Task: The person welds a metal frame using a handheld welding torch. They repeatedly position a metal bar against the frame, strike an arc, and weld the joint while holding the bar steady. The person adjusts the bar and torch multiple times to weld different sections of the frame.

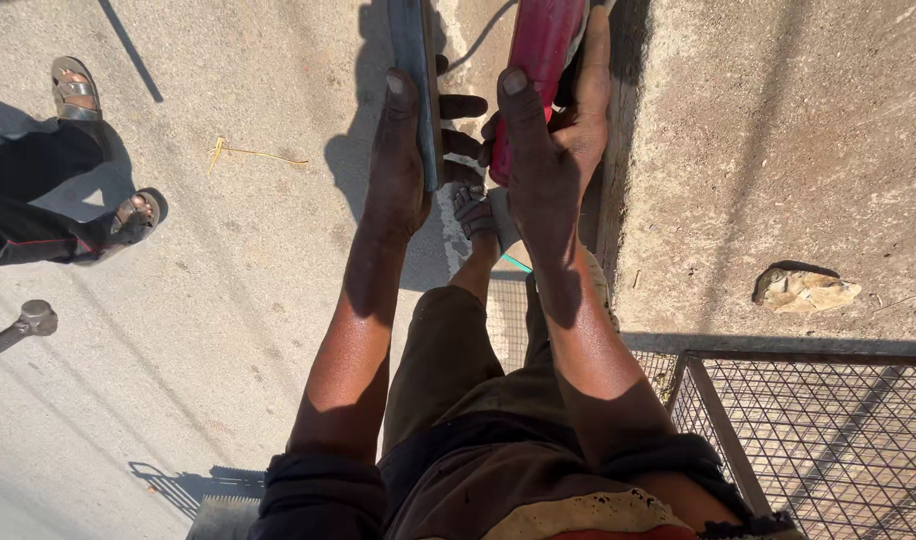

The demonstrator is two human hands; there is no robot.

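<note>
Now we grip a dark flat bar (415,80) edge-on with our left hand (403,165), fingers wrapped round it — our right hand (550,150) clasps a red tube (540,50) just right, far from our knees, above concrete ground (258,260).

No packages, labels, signs or screens visible anywhere in view.
</note>
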